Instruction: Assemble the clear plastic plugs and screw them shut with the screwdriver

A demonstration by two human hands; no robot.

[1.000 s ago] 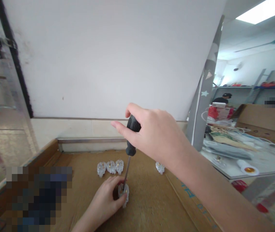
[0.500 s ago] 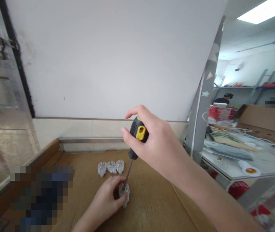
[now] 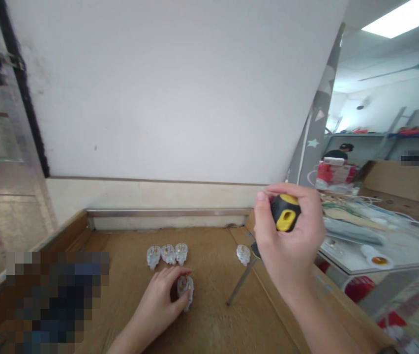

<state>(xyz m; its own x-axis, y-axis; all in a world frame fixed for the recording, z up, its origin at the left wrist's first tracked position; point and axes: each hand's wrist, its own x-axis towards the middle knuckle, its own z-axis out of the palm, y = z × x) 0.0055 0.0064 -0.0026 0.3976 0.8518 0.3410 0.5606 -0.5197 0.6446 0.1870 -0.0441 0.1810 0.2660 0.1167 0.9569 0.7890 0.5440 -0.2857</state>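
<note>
Between the thumb and fingers of my left hand [image 3: 160, 297] is a clear plastic plug [image 3: 186, 291] with brass-coloured parts inside, resting on the brown cardboard surface. My right hand [image 3: 292, 238] is wrapped round the black and yellow handle of a screwdriver [image 3: 285, 214]. Its shaft slants down to the left, the tip apart from the plug. Three similar clear plugs [image 3: 167, 254] sit side by side beyond my left hand. Another clear plug [image 3: 243, 254] lies alone, just left of the screwdriver's handle end.
A wooden rim [image 3: 71, 228] edges the cardboard on the left, and a metal strip [image 3: 168, 213] runs along the back. To the right, a white table [image 3: 364, 258] holds cables and bags. A person [image 3: 338, 155] is in the background.
My right hand has lifted the screwdriver off the plug and moved right, uncovering the lone plug. My left hand still holds its plug in about the same place.
</note>
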